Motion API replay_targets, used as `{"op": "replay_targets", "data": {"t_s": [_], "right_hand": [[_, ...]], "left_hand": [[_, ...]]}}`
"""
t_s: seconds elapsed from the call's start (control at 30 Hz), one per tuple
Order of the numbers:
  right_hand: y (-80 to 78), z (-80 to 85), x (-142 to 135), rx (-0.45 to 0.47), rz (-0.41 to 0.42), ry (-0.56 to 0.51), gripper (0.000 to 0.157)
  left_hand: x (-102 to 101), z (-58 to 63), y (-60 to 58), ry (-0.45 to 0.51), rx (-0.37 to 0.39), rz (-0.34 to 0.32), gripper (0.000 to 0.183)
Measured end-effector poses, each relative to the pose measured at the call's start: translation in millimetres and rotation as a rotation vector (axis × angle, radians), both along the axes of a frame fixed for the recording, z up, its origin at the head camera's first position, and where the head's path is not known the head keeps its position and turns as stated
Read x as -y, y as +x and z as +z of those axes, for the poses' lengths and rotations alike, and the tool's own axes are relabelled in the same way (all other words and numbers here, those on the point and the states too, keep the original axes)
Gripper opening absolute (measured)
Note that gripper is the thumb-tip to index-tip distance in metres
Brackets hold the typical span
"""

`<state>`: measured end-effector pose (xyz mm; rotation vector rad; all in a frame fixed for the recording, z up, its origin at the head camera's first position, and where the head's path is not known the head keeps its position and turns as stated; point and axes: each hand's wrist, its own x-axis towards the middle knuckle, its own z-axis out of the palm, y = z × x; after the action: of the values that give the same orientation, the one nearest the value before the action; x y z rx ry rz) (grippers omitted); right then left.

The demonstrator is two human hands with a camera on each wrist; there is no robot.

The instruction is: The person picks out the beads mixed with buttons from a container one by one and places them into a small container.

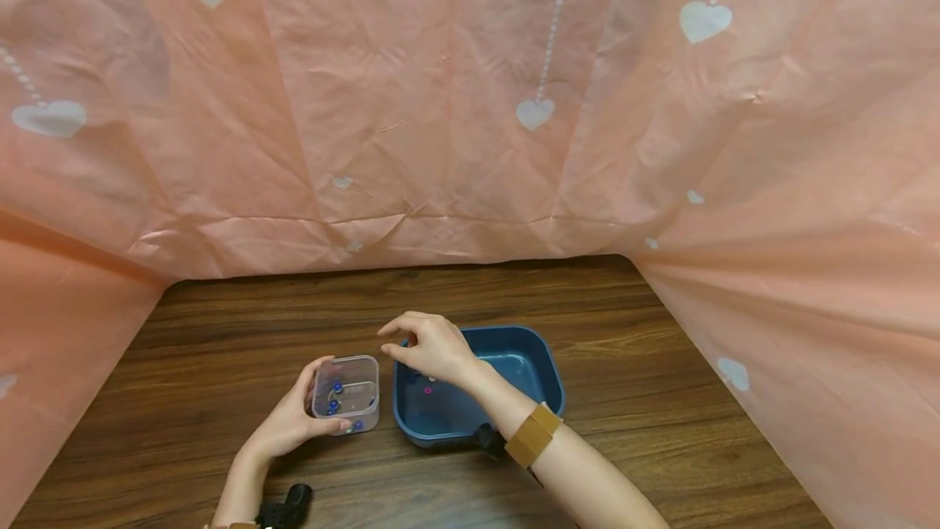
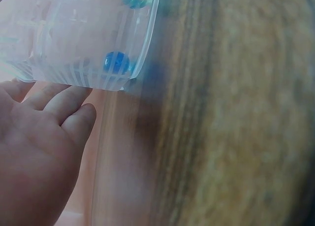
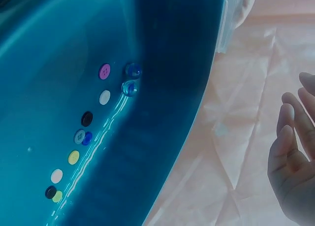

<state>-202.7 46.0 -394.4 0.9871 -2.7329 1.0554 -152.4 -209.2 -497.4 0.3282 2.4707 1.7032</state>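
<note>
On the left of the head view, my left hand point(image 1: 288, 423) grips a small clear plastic box point(image 1: 367, 419) by its side, thumb at the front and fingers behind. Several blue marbles point(image 1: 338, 387) lie in it; another blue marble point(image 2: 116, 62) shows through its wall in the left wrist view. My right hand point(image 1: 433, 347) hovers over the left rim of a blue basin point(image 1: 545, 362), thumb and forefinger apart, with nothing visible between them. Inside the basin, the right wrist view shows a purple button point(image 3: 104, 71), several other coloured buttons and two clear-blue marbles point(image 3: 130, 88).
Box and basin stand side by side on a dark wooden table point(image 1: 624, 333). A pink cloth point(image 1: 441, 145) with white hearts hangs around the back and sides. Each wrist carries a small black camera on a strap point(image 1: 534, 435).
</note>
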Motion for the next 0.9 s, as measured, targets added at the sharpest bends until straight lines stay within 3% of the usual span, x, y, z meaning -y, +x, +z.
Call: {"op": "replay_targets", "data": {"t_s": [0.7, 0.9], "right_hand": [[-3.5, 0.1, -7.0, 0.023, -0.023, 0.012, 0.022], [-2.7, 1.6, -9.2, 0.019, -0.022, 0.012, 0.022]], "left_hand": [[0.1, 1.1, -0.9, -0.010, -0.004, -0.005, 0.097], [-0.2, 0.7, -1.2, -0.004, 0.038, 0.008, 0.099]]}}
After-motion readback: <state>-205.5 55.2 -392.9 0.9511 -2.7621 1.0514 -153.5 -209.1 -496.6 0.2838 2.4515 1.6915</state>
